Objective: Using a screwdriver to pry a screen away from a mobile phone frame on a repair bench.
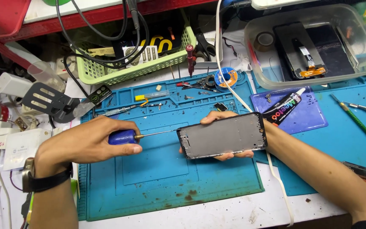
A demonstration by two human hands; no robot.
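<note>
My right hand holds a phone's bare metal frame flat over the blue work mat, fingers wrapped under and behind it. My left hand, with a dark watch on the wrist, grips a blue-handled screwdriver. Its thin shaft points right, and the tip meets the left edge of the phone frame.
A black tube of glue lies on a purple pad at the right. Behind it stands a clear plastic tub with phone parts. A green basket, cables, a solder reel and small tools crowd the back. Green tools lie far right.
</note>
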